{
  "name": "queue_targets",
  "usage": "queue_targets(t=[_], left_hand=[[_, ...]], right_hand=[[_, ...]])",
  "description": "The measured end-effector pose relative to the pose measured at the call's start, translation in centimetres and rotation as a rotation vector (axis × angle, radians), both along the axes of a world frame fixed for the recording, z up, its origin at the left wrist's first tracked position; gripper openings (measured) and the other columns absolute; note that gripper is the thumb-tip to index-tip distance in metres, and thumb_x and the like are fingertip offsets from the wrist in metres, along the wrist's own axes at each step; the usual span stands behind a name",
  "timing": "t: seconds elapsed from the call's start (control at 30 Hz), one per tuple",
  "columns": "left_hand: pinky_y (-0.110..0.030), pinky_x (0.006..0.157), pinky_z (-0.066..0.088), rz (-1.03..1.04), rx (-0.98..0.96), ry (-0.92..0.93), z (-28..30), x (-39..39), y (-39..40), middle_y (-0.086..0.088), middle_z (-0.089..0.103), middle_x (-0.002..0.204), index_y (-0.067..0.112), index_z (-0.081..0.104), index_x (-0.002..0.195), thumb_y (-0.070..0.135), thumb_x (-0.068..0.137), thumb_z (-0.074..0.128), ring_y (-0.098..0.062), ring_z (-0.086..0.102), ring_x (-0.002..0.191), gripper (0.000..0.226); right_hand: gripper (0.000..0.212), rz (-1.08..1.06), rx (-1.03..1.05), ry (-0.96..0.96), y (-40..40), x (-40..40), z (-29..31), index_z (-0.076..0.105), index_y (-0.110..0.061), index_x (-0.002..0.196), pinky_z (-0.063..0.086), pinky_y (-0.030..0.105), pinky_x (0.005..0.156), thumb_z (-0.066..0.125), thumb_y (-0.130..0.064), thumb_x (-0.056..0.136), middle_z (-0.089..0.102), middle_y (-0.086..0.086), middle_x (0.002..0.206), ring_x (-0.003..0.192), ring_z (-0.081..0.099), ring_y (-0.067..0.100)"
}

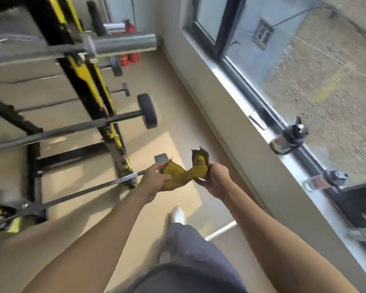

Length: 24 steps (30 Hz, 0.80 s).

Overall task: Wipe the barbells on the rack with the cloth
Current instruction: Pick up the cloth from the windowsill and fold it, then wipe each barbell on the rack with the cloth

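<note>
Both hands out in front, chest height, 1 cloth (183, 174) between them. My left hand (153, 182) grips the wider end, fingers curled under, thumb on top. My right hand (217, 180) clamps the other end, fingers wrapped round it, a flap sticking up above the fist. Cloth is mustard yellow with a darker brown backing, soft, crumpled, twisted into a rope across the gap between my fists.

Rack (87, 85) stands to my left: black frame with yellow panels, slanted uprights. Barbells lie across it in tiers. Top barbell (123, 44) has a thick, shiny steel sleeve, bare. Lower barbell (72, 126) is a dark slim bar ending in a small black round weight (147, 111). Another thin bar (123, 179) pokes out just beside my left hand, not touching it as far as I can tell.

Floor (190, 115) is smooth, beige. Window sill (262, 140) to my right, white, with bottles (288, 137) on it. View is blurred.
</note>
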<state>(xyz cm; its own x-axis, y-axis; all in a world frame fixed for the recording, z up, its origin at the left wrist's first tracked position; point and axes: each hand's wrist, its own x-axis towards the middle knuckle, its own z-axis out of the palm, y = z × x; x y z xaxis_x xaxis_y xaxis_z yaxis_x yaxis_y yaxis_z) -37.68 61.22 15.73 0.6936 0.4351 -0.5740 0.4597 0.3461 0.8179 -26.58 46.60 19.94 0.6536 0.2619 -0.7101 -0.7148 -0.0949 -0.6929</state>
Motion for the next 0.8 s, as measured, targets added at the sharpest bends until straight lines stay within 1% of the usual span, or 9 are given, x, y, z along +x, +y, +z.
queue_targets(t=[0.1, 0.17, 0.23, 0.33, 0.37, 0.43, 0.53, 0.67, 0.8], left_hand=[[-0.029, 0.060, 0.046, 0.005, 0.027, 0.105, -0.8, -2.0, 5.8, -0.015, 0.061, 0.093, 0.025, 0.060, 0.119, -0.015, 0.082, 0.054, -0.024, 0.054, 0.072, 0.055], [-0.026, 0.053, 0.041, -0.063, 0.032, 0.156, -1.2, -2.9, 9.4, -0.011, 0.053, 0.077, 0.025, 0.057, 0.127, -0.015, 0.082, 0.046, -0.023, 0.049, 0.063, 0.061], [-0.024, 0.050, 0.047, -0.178, 0.060, 0.182, -0.7, -3.8, 13.0, -0.007, 0.056, 0.078, 0.026, 0.056, 0.127, -0.012, 0.086, 0.046, -0.018, 0.054, 0.063, 0.057], [-0.025, 0.070, 0.058, -0.357, 0.164, 0.234, -0.2, -4.8, 18.4, -0.004, 0.064, 0.105, 0.028, 0.059, 0.123, -0.001, 0.089, 0.055, -0.014, 0.064, 0.089, 0.044], [-0.030, 0.078, 0.059, -0.380, 0.236, 0.223, -0.3, -5.1, 20.2, -0.008, 0.064, 0.113, 0.024, 0.062, 0.120, 0.001, 0.087, 0.057, -0.019, 0.065, 0.097, 0.041], [-0.037, 0.087, 0.058, -0.360, 0.371, 0.149, 0.5, -5.6, 23.6, -0.014, 0.064, 0.112, 0.012, 0.069, 0.114, -0.001, 0.084, 0.059, -0.028, 0.064, 0.104, 0.034], [-0.027, 0.087, 0.055, -0.365, 0.196, 0.036, 3.4, -6.8, 27.0, -0.012, 0.066, 0.106, 0.008, 0.063, 0.121, 0.007, 0.089, 0.056, -0.024, 0.064, 0.103, 0.033], [-0.046, 0.099, 0.048, -0.513, 0.035, -0.014, 5.5, -7.4, 30.9, -0.023, 0.064, 0.115, 0.011, 0.056, 0.127, 0.025, 0.073, 0.055, -0.035, 0.061, 0.109, 0.055], [-0.052, 0.104, 0.047, -0.546, -0.104, -0.056, 6.4, -7.0, 33.4, -0.018, 0.063, 0.124, 0.017, 0.057, 0.127, 0.030, 0.076, 0.066, -0.036, 0.059, 0.115, 0.053]], right_hand=[[0.036, 0.067, 0.084, 0.035, 5.1, -1.6, -1.1, 0.068, -0.013, 0.109, 0.053, 0.038, 0.071, 0.048, -0.041, 0.101, 0.069, 0.008, 0.086, 0.075, 0.068, 0.024], [0.052, 0.208, 0.210, 0.093, 8.5, -2.6, -1.7, 0.064, -0.020, 0.120, 0.052, 0.039, 0.079, 0.047, -0.062, 0.094, 0.069, 0.002, 0.093, 0.082, 0.068, 0.022], [0.052, 0.346, 0.280, 0.127, 12.2, -3.3, -1.9, 0.057, -0.016, 0.121, 0.054, 0.038, 0.082, 0.064, -0.055, 0.088, 0.059, 0.009, 0.102, 0.094, 0.060, 0.027], [0.048, 0.409, 0.230, 0.113, 18.2, -4.2, -2.3, 0.051, 0.000, 0.125, 0.057, 0.035, 0.068, 0.071, -0.021, 0.087, 0.060, 0.016, 0.098, 0.086, 0.065, 0.026], [0.044, 0.391, 0.228, 0.120, 20.1, -4.7, -2.4, 0.051, 0.002, 0.126, 0.059, 0.036, 0.069, 0.068, -0.018, 0.090, 0.063, 0.018, 0.098, 0.087, 0.067, 0.027], [0.038, 0.371, 0.257, 0.138, 23.8, -5.7, -2.1, 0.054, -0.002, 0.127, 0.057, 0.042, 0.086, 0.062, -0.021, 0.095, 0.067, 0.021, 0.105, 0.099, 0.068, 0.032], [0.040, 0.416, 0.272, 0.109, 28.2, -7.4, -1.1, 0.055, -0.004, 0.130, 0.048, 0.048, 0.102, 0.055, -0.029, 0.098, 0.067, 0.022, 0.113, 0.110, 0.064, 0.035], [0.041, 0.433, 0.270, -0.027, 31.5, -8.0, 1.1, 0.059, 0.000, 0.117, 0.047, 0.051, 0.103, 0.060, -0.035, 0.095, 0.066, 0.021, 0.104, 0.101, 0.064, 0.034], [0.029, 0.334, 0.373, -0.069, 33.2, -8.0, 3.5, 0.055, -0.001, 0.112, 0.052, 0.043, 0.098, 0.059, -0.025, 0.096, 0.069, 0.017, 0.104, 0.104, 0.068, 0.030]])
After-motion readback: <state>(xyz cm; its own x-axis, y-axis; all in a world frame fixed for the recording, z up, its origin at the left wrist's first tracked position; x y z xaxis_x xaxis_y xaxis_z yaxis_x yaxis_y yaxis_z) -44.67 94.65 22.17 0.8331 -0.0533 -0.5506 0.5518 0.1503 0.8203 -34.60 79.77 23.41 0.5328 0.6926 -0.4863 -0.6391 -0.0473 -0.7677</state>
